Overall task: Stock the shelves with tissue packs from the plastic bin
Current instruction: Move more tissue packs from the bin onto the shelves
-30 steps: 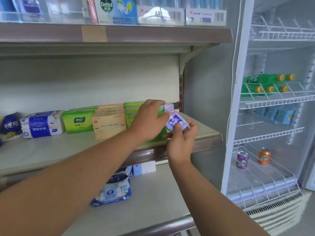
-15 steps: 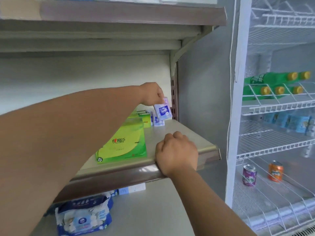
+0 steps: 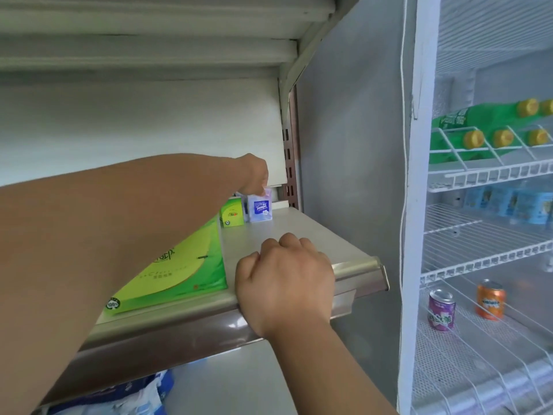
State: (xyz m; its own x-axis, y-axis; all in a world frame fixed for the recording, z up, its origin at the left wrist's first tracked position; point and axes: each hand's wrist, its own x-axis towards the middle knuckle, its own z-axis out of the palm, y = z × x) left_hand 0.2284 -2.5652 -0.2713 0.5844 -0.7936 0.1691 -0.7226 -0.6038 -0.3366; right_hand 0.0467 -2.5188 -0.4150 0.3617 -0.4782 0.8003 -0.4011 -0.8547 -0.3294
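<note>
Tempo tissue pack (image 3: pixel 261 208): upright at the back right of the shelf (image 3: pixel 302 232), just beside a small green tissue box (image 3: pixel 231 216); the left hand (image 3: pixel 255 175) reaches over it, grip pinching the pack's top edge. Right hand (image 3: pixel 284 280): grip clenched into a fist, resting on the shelf's front lip, just right of a flat green tissue pack (image 3: pixel 179 274). Adjacent cooler, wire racks: green bottles (image 3: pixel 478 121), purple can (image 3: pixel 441 310), orange can (image 3: pixel 490 299).

left hand (image 3: pixel 256 174) pinching tissue pack (image 3: pixel 261 207), shelf (image 3: pixel 302 232)
</note>
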